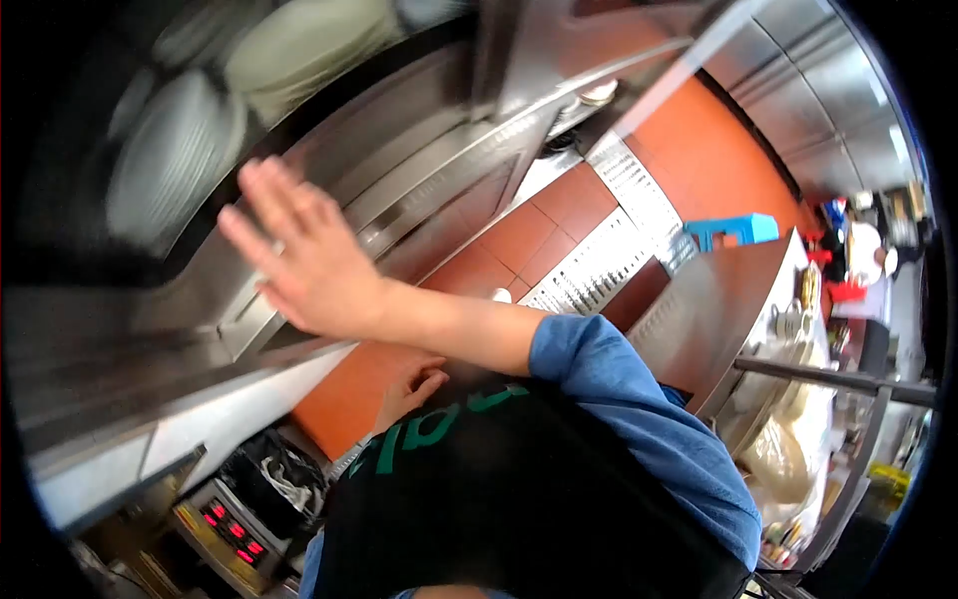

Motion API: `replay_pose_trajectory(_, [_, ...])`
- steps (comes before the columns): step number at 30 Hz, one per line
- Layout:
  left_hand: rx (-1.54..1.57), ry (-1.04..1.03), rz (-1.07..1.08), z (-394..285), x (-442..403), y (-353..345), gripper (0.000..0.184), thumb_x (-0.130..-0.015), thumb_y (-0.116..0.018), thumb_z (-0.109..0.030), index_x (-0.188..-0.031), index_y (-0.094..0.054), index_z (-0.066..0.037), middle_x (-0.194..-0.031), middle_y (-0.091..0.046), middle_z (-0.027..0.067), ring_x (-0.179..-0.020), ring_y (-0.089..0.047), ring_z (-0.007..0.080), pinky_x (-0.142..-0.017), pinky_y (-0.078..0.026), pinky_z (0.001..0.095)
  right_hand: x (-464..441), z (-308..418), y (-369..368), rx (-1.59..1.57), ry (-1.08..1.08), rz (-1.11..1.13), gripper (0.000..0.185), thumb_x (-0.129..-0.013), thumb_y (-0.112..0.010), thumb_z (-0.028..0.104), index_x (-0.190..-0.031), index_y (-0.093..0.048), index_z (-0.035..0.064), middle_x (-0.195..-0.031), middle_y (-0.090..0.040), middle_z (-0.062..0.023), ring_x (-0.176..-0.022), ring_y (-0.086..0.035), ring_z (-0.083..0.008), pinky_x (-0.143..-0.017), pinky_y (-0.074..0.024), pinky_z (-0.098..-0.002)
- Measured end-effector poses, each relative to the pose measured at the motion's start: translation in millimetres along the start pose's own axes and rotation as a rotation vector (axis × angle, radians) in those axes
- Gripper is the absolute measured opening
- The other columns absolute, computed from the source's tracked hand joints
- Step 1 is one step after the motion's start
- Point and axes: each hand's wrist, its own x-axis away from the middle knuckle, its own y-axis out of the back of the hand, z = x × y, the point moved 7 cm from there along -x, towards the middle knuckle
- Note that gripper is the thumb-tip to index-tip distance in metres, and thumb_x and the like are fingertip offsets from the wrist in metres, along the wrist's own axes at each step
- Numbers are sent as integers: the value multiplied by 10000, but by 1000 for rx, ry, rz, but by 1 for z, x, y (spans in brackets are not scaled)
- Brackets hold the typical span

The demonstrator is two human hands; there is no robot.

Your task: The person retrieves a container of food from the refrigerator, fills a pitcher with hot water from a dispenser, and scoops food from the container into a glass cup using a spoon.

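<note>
My right hand [309, 250] is raised with its fingers stretched out and holds nothing. It is close to the dark edge of a metal cabinet or shelf [419, 160]. Beyond the fingertips a stack of white plates [185, 160] shows, blurred, and a pile of cream-coloured plates [309, 55] lies above it in view. I cannot tell whether the hand touches the edge. My left hand [407, 392] hangs low by my black apron [499, 489], fingers loosely bent and apart, partly hidden, with nothing visible in it. A band circles that wrist.
A device with red digits [235, 534] and a black bag [274, 484] stand at lower left. White drain grating [599, 260] crosses the orange-red floor [699, 150]. A blue stool [733, 232] is beside a steel counter [714, 309] holding a plastic-wrapped bundle [778, 459].
</note>
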Motion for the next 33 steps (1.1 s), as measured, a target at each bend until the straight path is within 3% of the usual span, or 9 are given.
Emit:
replay_pose_trajectory(6, [-13,-296,232,-62,-100,-48,391,-937,-544,-178,-1291,-476,-26,-1089,-608,89,-964,-579,151,-877,-453,277,47,-51,57,-253,-20,254,623,-801,-665,260,-1328,-406,53,-1412,-336,-207,-1251,-396,-343,-987,-393,-418])
replay_pose_trajectory(10, [120,-302,362,-109,-193,-97,452,-944,-505,-248,-1329,-425,-25,-1106,-586,106,-986,-570,166,-915,-441,300,139,-137,125,-258,-492,488,336,-810,-638,230,-1090,-578,55,-1023,-597,-128,-986,-551,-281,-831,-478,-396])
replay_pose_trajectory(12, [20,-197,327,-114,-251,-114,589,-943,-458,-412,-1385,-345,-40,-1150,-555,95,-1039,-550,168,-962,-394,310,185,-168,154,-98,-494,296,289,-806,-649,187,-1044,-594,33,-969,-603,-138,-954,-571,-303,-794,-486,-409])
replay_pose_trajectory(14, [-51,-382,137,-143,-316,-137,689,-912,-589,-201,-1435,-190,6,-922,-627,99,-767,-616,159,-744,-500,283,204,-191,205,-23,-597,104,227,-806,-647,147,-1010,-605,57,-910,-611,-119,-890,-590,-301,-729,-495,-404])
replay_pose_trajectory(20, [-17,-221,-338,-184,-431,-141,727,-860,-618,-69,-1392,-153,103,-979,-622,198,-749,-656,224,-617,-549,292,303,-234,302,241,-1119,-143,196,-836,-641,197,-968,-616,55,-797,-629,-140,-747,-621,-329,-645,-498,-418])
replay_pose_trajectory(23, [-64,-198,-398,-176,-457,-130,148,-882,-584,-94,-824,-524,28,-787,-639,155,-613,-645,216,-498,-534,291,345,-277,304,229,-1259,-17,234,-844,-628,255,-961,-609,54,-798,-631,-154,-747,-619,-351,-638,-485,-446])
replay_pose_trajectory(26, [-38,-34,-410,-150,-476,-126,496,-853,-610,-101,-1208,-311,74,-824,-643,179,-573,-631,232,-480,-532,309,346,-329,331,55,-1446,178,325,-868,-584,278,-1104,-587,54,-959,-635,-183,-920,-599,-373,-775,-481,-462])
replay_pose_trajectory(29, [62,379,-318,-95,-539,-93,300,-845,-646,-239,-856,-585,54,-800,-649,160,-574,-640,255,-464,-535,354,328,-386,371,200,-1366,310,358,-836,-620,300,-1075,-584,36,-907,-638,-173,-862,-618,-363,-746,-495,-454])
replay_pose_trajectory(33, [69,474,-308,-112,-551,-118,399,-846,-619,-362,-863,-570,34,-903,-630,131,-799,-637,261,-655,-552,346,325,-439,421,282,-1345,264,284,-813,-652,297,-907,-597,35,-892,-627,-163,-870,-621,-344,-734,-509,-441])
